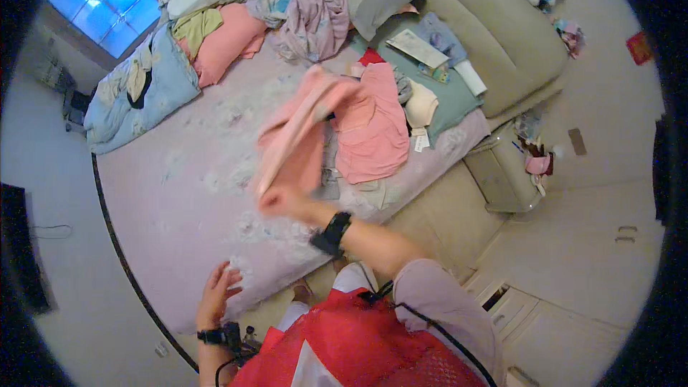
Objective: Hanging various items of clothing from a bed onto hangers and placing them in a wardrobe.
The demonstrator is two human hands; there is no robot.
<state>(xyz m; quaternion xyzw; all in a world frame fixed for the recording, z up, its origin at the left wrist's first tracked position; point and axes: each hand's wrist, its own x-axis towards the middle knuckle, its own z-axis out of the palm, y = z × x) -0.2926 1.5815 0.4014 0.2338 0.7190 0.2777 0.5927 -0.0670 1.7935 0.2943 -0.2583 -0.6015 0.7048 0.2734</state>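
Out over the bed, my right hand [287, 201] grips one end of a pink cloth garment [301, 140]. The garment stretches away from the hand in a slack, partly blurred fold, its far end near a second pink garment [373, 145]. That second piece lies on the bed sheet [177, 209] to the right. My left hand [217, 287] is over the near left edge of the bed, fingers apart and holding nothing. A cream padded cup-like garment [422, 105] with a white tag [421, 141] lies just beyond the second pink garment.
A green pillow [451, 102] bears a flat white box [417, 48]. Piled at the far side are a coral pillow [226, 45], a blue floral quilt [150, 91] and a lilac blanket [317, 11]. A nightstand [500, 172] stands right of the bed, below the padded headboard [484, 27].
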